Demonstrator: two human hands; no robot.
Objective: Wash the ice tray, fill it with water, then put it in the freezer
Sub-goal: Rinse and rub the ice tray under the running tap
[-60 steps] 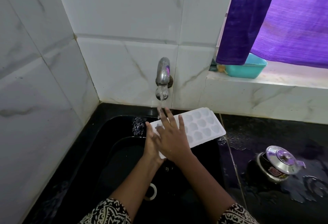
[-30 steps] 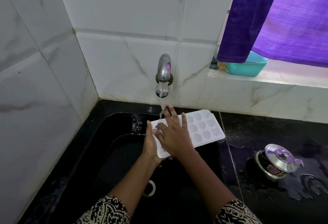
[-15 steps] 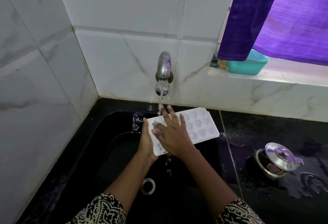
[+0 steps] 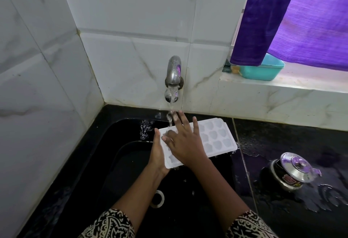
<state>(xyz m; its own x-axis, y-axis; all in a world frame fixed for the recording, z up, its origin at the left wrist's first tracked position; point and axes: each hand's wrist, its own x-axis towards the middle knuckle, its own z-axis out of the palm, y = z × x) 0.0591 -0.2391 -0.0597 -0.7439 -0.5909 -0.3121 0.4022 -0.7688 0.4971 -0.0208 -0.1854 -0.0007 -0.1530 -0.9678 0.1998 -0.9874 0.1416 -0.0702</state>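
plainly the white plastic ice tray (image 4: pixel 216 138) looks light and fairly stiff, with some flex likely along its length. it is wet from the stream falling off the steel tap (image 4: pixel 174 79), so it will probably be slippery. the short ends and the raised rim seem the best places to take hold, since the moulded cups give no purchase. once filled it will want a level carry with support at both ends, or the water will slop out.

the tray is held over the black sink (image 4: pixel 113 162), cups upward, just below the tap. its far end reaches toward the wet black tabletop (image 4: pixel 282 139) on the right. the left hand (image 4: pixel 158 155) grips the near-left short end, with the thumb lying up along the edge and the fingers hidden beneath. the right hand (image 4: pixel 185 143) lies flat on top of the tray's left half with its fingers spread and straight. it presses on the cups rather than clasping them, and its fingertips reach the spot where the water lands. the right half of the tray is uncovered.

the washing step appears to be in hand, and filling is not yet done.
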